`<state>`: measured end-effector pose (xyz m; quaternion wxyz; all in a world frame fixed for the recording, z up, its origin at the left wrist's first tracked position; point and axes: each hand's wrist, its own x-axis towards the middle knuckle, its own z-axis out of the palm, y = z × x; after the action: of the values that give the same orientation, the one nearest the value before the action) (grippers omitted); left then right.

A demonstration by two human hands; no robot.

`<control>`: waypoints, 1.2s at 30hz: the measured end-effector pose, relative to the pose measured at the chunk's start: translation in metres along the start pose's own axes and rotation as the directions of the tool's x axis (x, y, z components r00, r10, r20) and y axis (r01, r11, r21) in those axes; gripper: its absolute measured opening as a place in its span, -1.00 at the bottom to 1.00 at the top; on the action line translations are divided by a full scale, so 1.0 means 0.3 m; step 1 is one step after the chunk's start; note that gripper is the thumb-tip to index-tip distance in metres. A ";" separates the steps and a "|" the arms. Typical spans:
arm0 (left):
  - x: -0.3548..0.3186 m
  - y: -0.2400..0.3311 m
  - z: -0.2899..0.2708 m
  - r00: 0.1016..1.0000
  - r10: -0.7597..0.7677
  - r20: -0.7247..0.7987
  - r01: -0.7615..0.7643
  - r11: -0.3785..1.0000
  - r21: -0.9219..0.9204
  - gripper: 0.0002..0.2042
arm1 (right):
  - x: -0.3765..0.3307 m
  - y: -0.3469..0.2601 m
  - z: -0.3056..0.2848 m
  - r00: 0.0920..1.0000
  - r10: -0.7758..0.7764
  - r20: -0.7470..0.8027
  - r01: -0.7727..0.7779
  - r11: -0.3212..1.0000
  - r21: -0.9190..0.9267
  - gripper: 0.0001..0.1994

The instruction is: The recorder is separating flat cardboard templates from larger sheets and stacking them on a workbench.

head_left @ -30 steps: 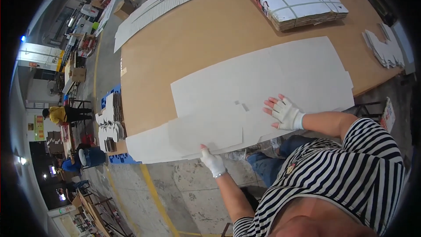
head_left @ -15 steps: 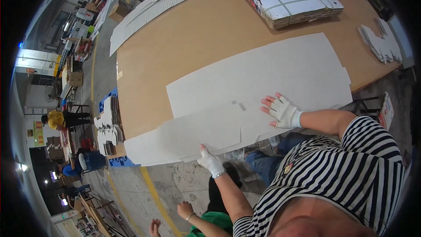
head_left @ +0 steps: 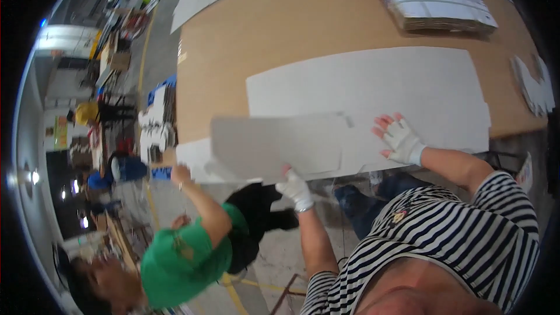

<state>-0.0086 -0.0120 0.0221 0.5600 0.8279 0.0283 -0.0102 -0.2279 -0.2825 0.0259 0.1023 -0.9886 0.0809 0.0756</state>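
A long white cardboard sheet (head_left: 373,81) lies on the brown table top. Over its near left part is a smaller white panel (head_left: 274,146), its left end blurred and looking raised. My left hand (head_left: 296,191), in a white fingerless glove, grips the near edge of this panel, thumb on top and the other fingers hidden beneath. Flat on the sheet to the right rests my right hand (head_left: 403,142), gloved the same way, fingers spread. Close to the sheet's left end is the bare hand of a co-worker (head_left: 182,174).
A strapped stack of printed flat cartons (head_left: 440,0) sits at the far right of the table (head_left: 291,17). White cardboard pieces (head_left: 532,87) lie at the right edge. The co-worker in a green shirt (head_left: 189,262) stands at the near left. More cardboard stacks (head_left: 157,119) stand beyond the left edge.
The panel's left end has lifted away from the table's near left corner. The co-worker in green has come further into view, one hand now by the sheet. The whole view has shifted.
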 end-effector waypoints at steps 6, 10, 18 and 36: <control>0.034 -0.016 -0.029 0.987 -0.159 -0.003 0.141 0.886 -0.441 -0.70 | 0.009 0.002 -0.009 0.999 -0.017 0.033 0.017 1.000 0.026 -0.20; 0.058 -0.022 -0.037 0.997 -0.073 -0.034 0.050 0.891 -0.450 -0.68 | 0.006 0.000 0.002 1.000 -0.030 -0.003 0.030 0.999 0.018 -0.17; 0.070 -0.137 -0.085 0.994 -0.095 -0.051 0.076 0.956 -0.284 -0.67 | -0.004 0.008 0.015 0.998 -0.044 -0.043 0.043 0.999 -0.024 -0.15; 0.198 -0.181 -0.109 0.741 -0.659 0.127 0.606 0.576 -0.548 -0.32 | 0.151 -0.019 -0.060 0.998 0.007 -0.067 0.004 0.985 0.171 -0.28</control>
<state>0.0470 0.0406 -0.0191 0.7323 0.5616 0.3488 -0.1631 -0.1802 -0.2875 0.0367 0.1839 -0.9781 0.0912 0.0351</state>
